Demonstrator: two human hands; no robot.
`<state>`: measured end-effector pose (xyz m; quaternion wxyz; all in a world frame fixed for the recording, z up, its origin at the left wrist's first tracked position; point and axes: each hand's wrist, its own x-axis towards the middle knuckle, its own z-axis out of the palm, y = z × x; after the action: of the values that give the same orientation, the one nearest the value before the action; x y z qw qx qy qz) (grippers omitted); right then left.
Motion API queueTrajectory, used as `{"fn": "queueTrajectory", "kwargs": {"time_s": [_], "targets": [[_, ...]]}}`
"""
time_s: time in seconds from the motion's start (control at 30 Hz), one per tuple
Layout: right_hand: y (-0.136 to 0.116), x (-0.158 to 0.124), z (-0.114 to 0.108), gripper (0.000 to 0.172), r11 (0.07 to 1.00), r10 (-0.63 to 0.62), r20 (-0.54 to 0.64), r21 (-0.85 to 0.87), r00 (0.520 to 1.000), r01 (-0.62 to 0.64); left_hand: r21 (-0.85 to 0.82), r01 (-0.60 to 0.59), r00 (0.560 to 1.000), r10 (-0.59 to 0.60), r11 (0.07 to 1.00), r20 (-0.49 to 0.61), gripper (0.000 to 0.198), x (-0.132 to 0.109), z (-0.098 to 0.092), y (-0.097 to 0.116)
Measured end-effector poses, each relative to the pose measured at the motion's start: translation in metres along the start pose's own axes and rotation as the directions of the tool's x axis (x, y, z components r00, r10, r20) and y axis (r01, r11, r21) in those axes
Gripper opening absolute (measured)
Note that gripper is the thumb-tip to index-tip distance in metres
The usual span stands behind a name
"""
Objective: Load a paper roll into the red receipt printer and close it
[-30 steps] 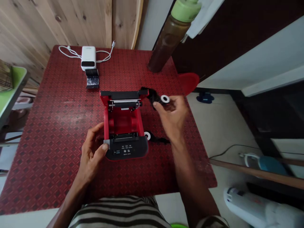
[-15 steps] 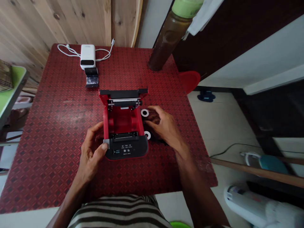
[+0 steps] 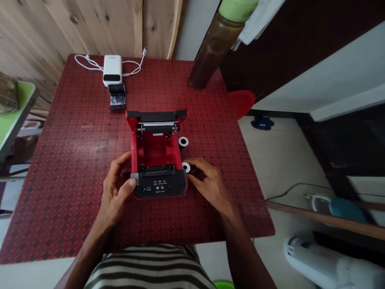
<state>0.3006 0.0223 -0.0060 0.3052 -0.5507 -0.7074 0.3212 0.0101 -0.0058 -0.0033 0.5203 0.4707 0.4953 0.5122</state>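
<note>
The red printer point(image 3: 156, 160) sat open mid-desk point(image 3: 75, 160), its panel print too small to read. The left hand point(image 3: 117, 188) grasped its front corner; the right hand point(image 3: 207, 182) covered a black spool holder point(image 3: 187, 167), grip unclear.

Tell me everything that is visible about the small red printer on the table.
The red printer is a small box of red plastic with a black front panel that carries small buttons. Its lid stands open at the far side, showing a metal bar and an empty red compartment. It sits upright on the red patterned table. The left hand grips its near left corner, thumb on a grey tab; the right hand lies against its right side.
</note>
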Motion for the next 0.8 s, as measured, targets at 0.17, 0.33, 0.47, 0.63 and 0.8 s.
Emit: {"fn": "queueTrajectory", "kwargs": {"time_s": [0.17,0.33,0.47,0.63,0.8], "targets": [[-0.034,-0.011,-0.042,0.026,0.995,0.058,-0.077,-0.074,0.995,-0.063,0.014,0.016,1.000,-0.016,1.000,-0.002,0.060,0.000,0.002,0.005],[-0.095,0.012,-0.054,0.029,0.939,-0.304,0.068,-0.150,0.950,0.311,0.037,0.025,1.000,-0.025,0.999,-0.001,0.060,0.000,0.002,0.007],[-0.112,0.050,-0.012,0.027,0.794,-0.341,0.265,-0.432,0.902,0.427,0.038,0.021,1.000,-0.022,0.999,0.011,0.061,0.000,0.001,0.007],[-0.116,0.076,0.022,0.027,0.659,-0.201,0.380,-0.630,0.903,0.411,0.029,0.025,1.000,-0.025,0.999,0.019,0.061,0.000,0.001,0.008],[-0.122,0.092,0.026,0.030,0.697,-0.036,0.439,-0.632,0.898,0.338,0.005,0.038,0.999,-0.038,0.999,0.025,0.061,-0.001,0.001,0.006]]}}
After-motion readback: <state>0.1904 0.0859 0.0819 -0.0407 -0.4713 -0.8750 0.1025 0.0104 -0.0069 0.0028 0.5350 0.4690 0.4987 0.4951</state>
